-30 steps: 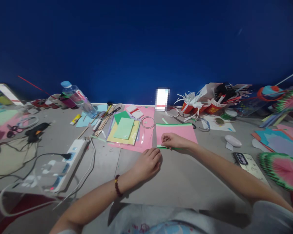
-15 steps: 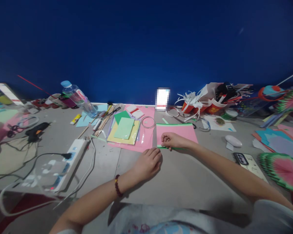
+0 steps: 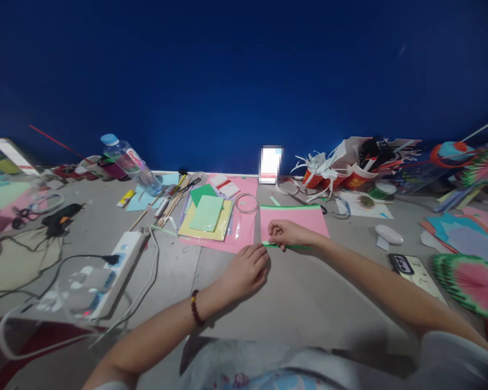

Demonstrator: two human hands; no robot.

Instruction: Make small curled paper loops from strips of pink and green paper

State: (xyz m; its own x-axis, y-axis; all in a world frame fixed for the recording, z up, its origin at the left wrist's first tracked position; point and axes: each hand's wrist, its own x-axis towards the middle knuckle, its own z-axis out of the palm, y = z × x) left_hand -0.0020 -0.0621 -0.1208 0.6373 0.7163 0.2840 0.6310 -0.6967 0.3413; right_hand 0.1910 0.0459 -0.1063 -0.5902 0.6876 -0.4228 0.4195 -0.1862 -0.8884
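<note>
Next to no change over the last second: both hands keep the same pose, so work on the green-edged pink sheet [image 3: 299, 215], lying between twelve and one o'clock from the wearer, looks paused or very fine. Right hand [image 3: 287, 234] is over the sheet toward its eight o'clock corner, fingers curled inward; cannot tell whether they pinch anything. Left hand [image 3: 248, 268] is palm down just outside that corner, fingers bent, any hold hidden; pale-green paper [image 3: 206, 214] between eleven and twelve, untouched.
</note>
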